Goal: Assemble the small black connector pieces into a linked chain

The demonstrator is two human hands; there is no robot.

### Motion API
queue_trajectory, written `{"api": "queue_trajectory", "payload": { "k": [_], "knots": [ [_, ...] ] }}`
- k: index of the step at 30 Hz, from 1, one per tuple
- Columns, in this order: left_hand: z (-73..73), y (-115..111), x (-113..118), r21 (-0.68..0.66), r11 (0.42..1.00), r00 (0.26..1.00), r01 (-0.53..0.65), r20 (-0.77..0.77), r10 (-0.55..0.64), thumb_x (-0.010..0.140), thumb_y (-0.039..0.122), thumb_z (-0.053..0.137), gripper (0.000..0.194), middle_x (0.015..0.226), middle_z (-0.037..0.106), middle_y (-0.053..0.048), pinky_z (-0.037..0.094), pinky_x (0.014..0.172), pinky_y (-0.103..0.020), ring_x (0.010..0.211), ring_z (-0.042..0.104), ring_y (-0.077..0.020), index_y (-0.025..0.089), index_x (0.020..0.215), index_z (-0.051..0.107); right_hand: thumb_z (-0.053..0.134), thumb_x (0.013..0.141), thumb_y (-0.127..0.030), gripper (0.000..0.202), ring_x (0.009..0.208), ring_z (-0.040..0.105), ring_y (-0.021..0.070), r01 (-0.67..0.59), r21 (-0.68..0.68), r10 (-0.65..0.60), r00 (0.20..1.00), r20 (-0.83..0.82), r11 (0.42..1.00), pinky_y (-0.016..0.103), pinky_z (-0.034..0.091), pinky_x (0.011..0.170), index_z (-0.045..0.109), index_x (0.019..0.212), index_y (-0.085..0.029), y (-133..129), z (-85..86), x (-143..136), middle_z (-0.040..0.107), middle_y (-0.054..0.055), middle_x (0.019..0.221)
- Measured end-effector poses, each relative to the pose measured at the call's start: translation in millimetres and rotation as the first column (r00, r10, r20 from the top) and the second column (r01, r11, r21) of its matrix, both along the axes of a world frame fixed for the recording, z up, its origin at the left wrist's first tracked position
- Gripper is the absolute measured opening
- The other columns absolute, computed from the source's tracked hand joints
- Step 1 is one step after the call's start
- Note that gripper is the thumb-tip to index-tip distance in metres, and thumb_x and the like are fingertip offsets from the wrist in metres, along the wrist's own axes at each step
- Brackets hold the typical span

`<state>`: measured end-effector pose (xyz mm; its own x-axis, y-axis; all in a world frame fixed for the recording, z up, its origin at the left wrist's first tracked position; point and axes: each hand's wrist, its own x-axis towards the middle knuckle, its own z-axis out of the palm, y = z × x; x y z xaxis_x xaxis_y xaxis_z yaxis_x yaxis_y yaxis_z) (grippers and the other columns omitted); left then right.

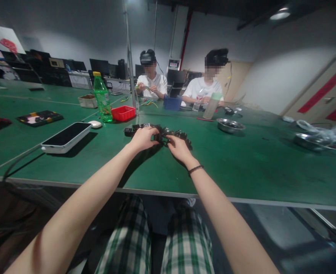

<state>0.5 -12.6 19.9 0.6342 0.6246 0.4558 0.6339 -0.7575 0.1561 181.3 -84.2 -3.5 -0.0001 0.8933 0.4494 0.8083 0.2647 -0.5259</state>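
Observation:
Small black parts [182,135] lie in a heap on the green table, under and behind both hands; their exact kind is too small to tell. At the heap's left end is a black block-shaped piece [128,131]. My left hand [144,137] reaches in from the left, its thumb and fingers curled round a small black part. Close beside it, my right hand [179,147], with a dark band at the wrist, has its fingertips bent together at the black parts. What the right fingertips hold is hidden.
A white-cased device [67,139] with a cable lies left. Beyond it are a green bottle [102,99] and a red tray [123,113]. A metal bowl [230,126] stands right, near a clear tumbler [212,106]. Two people work across the green table [256,167].

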Motion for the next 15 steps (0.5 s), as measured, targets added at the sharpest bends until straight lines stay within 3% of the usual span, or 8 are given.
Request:
{"api": "queue_trajectory", "payload": {
  "k": [4, 15],
  "knots": [
    [-0.8, 1.0, -0.1, -0.011, 1.000, 1.000, 0.007, 0.006, -0.006, 0.074, 0.032, 0.069, 0.037, 0.108, 0.068, -0.005, 0.048, 0.083, -0.032, 0.098, 0.064, -0.0231, 0.020, 0.108, 0.063, 0.051, 0.081, -0.006, 0.040, 0.109, 0.063, 0.0221, -0.001, 0.019, 0.000, 0.999, 0.038, 1.000, 0.041, 0.041, 0.107, 0.063, 0.118, -0.012, 1.0, -0.9, 0.9, 0.068, 0.013, 0.115],
    [-0.9, 0.7, 0.0, -0.029, 1.000, 1.000, 0.010, 0.010, -0.009, 0.074, 0.033, 0.070, 0.036, 0.106, 0.070, -0.005, 0.048, 0.077, -0.029, 0.088, 0.066, -0.0208, 0.019, 0.106, 0.062, 0.053, 0.081, -0.005, 0.040, 0.110, 0.064, 0.0231, 0.001, 0.016, -0.002, 1.000, 0.031, 1.000, 0.042, 0.043, 0.107, 0.063, 0.118, -0.012, 0.0, 0.2, 0.5, 0.068, 0.014, 0.117]
  ]
}}
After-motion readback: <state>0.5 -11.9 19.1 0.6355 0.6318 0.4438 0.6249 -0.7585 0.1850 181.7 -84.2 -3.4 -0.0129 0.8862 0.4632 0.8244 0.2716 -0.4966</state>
